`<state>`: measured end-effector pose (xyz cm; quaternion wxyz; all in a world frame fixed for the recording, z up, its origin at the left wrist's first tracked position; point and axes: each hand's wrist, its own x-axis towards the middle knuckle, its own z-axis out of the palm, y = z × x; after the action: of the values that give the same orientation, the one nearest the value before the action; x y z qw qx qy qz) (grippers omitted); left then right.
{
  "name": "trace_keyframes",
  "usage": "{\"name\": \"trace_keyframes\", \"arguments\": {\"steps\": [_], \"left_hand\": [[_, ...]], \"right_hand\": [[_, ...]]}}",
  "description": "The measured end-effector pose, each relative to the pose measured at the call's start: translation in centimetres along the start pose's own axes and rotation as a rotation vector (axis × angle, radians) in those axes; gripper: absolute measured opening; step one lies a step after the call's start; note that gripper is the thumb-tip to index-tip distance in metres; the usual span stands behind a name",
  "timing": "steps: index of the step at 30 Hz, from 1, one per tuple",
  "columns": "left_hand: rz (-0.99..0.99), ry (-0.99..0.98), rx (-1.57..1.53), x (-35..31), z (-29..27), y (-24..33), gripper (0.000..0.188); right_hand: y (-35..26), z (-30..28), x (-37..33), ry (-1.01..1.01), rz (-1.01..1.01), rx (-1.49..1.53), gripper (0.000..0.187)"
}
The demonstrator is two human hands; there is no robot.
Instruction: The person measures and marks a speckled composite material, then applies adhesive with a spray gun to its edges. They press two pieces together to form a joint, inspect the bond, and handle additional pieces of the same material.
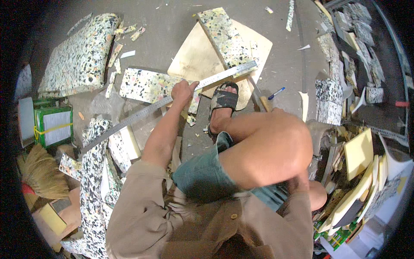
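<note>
My left hand point(183, 93) is closed around a long metal ruler point(146, 110), which slants from the lower left up to the board. Under its far end lies a speckled foam strip point(222, 36), resting on a pale worn board point(187, 54). Another speckled foam piece point(144, 85) lies beside my left hand, partly beneath the ruler. My raised knee hides most of my right hand point(279, 111); only a sliver shows past it, at the wooden handle of a knife point(264, 103). The knife's blade points up toward the ruler's end. My sandalled foot stands on the board's near edge.
A thick speckled foam block point(82, 56) lies at the far left, with scraps around it. A blue pen point(276, 93) is right of the board. Nearer left are a green box point(54, 125) and a straw broom point(43, 175). Stacked foam offcuts point(330, 101) and yellow sheets point(359, 153) line the right.
</note>
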<state>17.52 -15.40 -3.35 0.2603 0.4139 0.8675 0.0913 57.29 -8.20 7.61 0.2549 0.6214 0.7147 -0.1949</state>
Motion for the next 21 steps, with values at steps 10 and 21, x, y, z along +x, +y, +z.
{"name": "trace_keyframes", "arguments": {"steps": [10,21], "left_hand": [[0.208,0.033,-0.108,1.6,0.4,-1.8,0.081],[0.664,0.063,-0.097,0.6,-11.0,5.8,0.049]], "right_hand": [[14.4,-18.7,-17.2,0.243,0.215,-0.611,0.032],[22.8,8.7,-39.8,0.570,0.772,0.383,0.041]]}}
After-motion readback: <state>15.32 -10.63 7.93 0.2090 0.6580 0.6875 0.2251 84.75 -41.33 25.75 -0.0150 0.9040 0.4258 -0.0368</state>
